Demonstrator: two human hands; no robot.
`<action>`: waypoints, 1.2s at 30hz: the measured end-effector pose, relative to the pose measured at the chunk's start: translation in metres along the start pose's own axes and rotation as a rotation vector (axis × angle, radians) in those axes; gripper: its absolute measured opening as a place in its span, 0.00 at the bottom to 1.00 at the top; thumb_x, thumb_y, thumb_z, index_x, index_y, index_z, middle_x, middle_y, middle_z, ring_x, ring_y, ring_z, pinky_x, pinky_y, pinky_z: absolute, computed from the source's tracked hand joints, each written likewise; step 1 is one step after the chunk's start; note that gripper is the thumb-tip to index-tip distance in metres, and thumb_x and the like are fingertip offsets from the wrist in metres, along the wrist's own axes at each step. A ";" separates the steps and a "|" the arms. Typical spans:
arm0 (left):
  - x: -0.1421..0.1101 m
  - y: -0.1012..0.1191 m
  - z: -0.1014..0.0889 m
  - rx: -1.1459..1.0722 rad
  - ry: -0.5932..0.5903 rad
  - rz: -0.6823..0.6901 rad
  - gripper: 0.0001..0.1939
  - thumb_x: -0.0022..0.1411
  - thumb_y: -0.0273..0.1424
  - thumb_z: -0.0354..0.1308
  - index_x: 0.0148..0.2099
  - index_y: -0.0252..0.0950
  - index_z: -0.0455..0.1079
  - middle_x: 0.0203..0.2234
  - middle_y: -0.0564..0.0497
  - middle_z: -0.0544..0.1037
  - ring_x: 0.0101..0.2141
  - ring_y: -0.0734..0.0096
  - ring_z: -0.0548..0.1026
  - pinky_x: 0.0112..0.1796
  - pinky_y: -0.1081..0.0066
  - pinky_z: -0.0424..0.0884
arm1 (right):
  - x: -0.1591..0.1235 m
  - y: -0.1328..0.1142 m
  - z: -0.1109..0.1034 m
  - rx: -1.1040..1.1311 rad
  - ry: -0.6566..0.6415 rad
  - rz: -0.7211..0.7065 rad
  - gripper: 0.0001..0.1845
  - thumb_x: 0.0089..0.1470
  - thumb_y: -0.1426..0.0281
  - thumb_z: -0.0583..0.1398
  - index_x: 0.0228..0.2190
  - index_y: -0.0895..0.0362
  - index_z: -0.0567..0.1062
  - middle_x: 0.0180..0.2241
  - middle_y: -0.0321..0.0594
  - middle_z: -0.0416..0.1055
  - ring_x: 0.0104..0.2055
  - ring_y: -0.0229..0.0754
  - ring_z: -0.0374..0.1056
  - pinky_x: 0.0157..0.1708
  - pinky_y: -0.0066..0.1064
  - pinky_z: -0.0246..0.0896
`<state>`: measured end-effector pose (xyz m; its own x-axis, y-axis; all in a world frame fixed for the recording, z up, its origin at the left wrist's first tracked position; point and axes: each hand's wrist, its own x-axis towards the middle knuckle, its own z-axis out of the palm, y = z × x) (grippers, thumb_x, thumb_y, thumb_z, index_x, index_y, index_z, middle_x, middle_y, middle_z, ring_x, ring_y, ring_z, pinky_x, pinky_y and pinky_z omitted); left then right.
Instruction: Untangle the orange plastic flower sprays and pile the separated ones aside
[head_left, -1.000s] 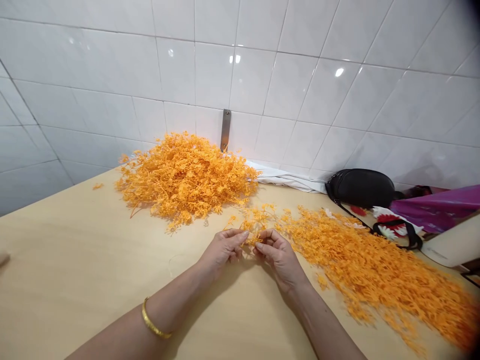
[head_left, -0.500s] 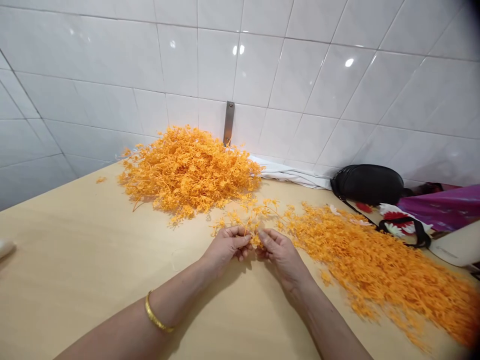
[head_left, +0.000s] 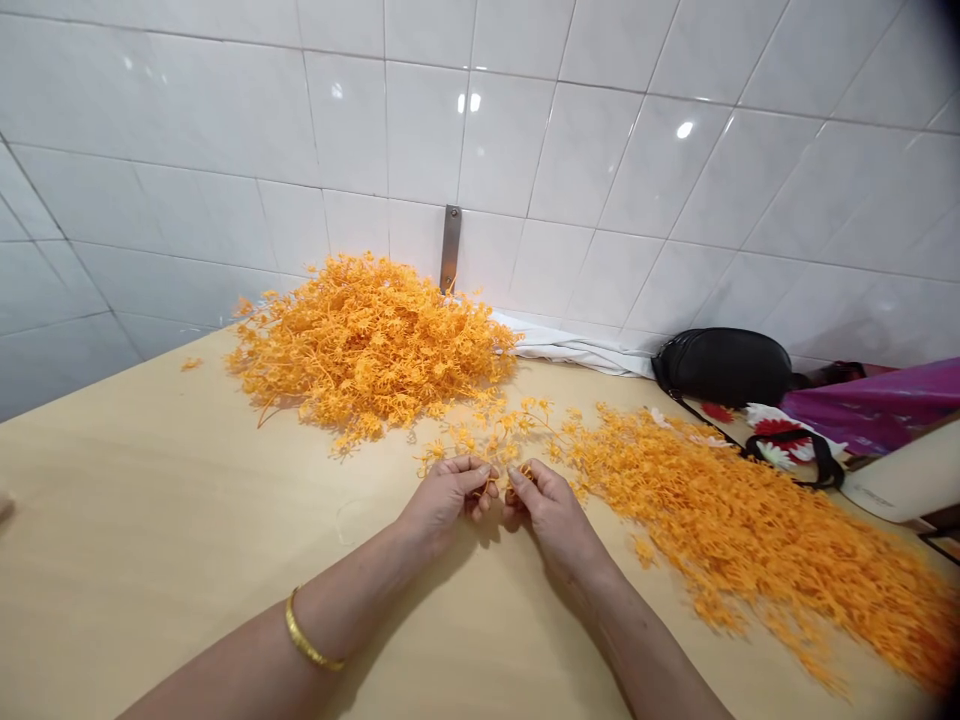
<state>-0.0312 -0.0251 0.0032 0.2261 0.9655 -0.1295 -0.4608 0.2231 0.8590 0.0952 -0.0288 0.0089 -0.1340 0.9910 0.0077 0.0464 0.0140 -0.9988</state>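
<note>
My left hand [head_left: 452, 497], with a gold bangle on its wrist, is closed in a pinch on an orange plastic flower sprig [head_left: 486, 482]. Just to its right, my right hand [head_left: 551, 505] pinches another bit of orange plastic flower [head_left: 516, 492], mostly covered by the thumb and fingers. A narrow gap separates the two sets of fingertips; whether the two bits are joined I cannot tell. Directly beyond my hands, loose orange sprigs [head_left: 517, 425] lie on the tabletop [head_left: 225, 520].
A tall heap of orange flowers [head_left: 375, 340] stands at the back. A long flatter pile [head_left: 750, 520] spreads rightward. Beyond it are a black bag [head_left: 727, 365], red and white flowers [head_left: 780, 435], purple material [head_left: 877, 405] and a cream bottle [head_left: 892, 480]. A tiled wall [head_left: 510, 150] borders the table.
The orange flower that showed between my hands is now mostly tucked within my right fingers. The view has shifted slightly to the right, and the pale shape at the far left edge shows less.
</note>
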 end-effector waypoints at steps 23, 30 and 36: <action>-0.002 0.011 -0.008 0.231 -0.133 0.017 0.11 0.47 0.35 0.59 0.26 0.31 0.66 0.16 0.51 0.69 0.15 0.81 0.63 0.19 0.78 0.56 | 0.011 -0.002 -0.008 0.177 -0.018 0.079 0.17 0.41 0.56 0.59 0.28 0.55 0.66 0.13 0.25 0.54 0.12 0.29 0.49 0.14 0.22 0.47; 0.001 0.007 -0.004 0.232 -0.065 -0.042 0.16 0.48 0.40 0.57 0.21 0.32 0.61 0.12 0.54 0.65 0.13 0.81 0.61 0.16 0.78 0.53 | -0.002 -0.006 0.006 -0.253 -0.002 -0.290 0.13 0.47 0.62 0.55 0.18 0.56 0.63 0.15 0.30 0.57 0.19 0.32 0.53 0.20 0.25 0.47; 0.001 0.007 -0.007 0.254 0.051 0.038 0.15 0.47 0.37 0.57 0.19 0.35 0.57 0.09 0.58 0.58 0.10 0.83 0.56 0.13 0.79 0.48 | 0.010 -0.013 -0.030 -0.188 0.576 -0.255 0.14 0.48 0.58 0.53 0.20 0.54 0.61 0.13 0.29 0.57 0.17 0.34 0.53 0.20 0.27 0.47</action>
<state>-0.0401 -0.0216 0.0055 0.1661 0.9795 -0.1143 -0.2360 0.1520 0.9598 0.1233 -0.0150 0.0230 0.3851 0.8657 0.3198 0.2621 0.2296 -0.9373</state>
